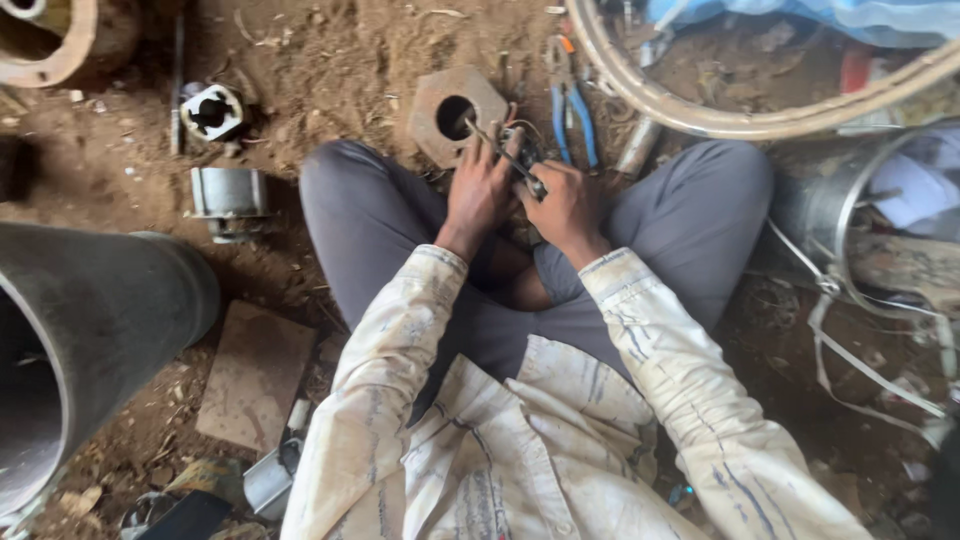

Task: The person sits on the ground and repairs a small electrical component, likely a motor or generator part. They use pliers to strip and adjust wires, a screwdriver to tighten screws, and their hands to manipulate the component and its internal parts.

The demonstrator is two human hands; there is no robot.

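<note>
I sit cross-legged on dirt ground in grey trousers and a stained white shirt. My left hand grips a small dark metal part with wires held over my lap. My right hand holds a thin metal tool, its shaft angled up and to the left across that part. Both hands are close together, touching the same part. Just beyond them on the ground lies a hexagonal block with a round hole.
Blue-handled pliers lie beyond my hands. A big dark pipe fills the left side, with a flat brown slab beside it. Small metal housings lie at left. A large ring and metal scrap crowd the right.
</note>
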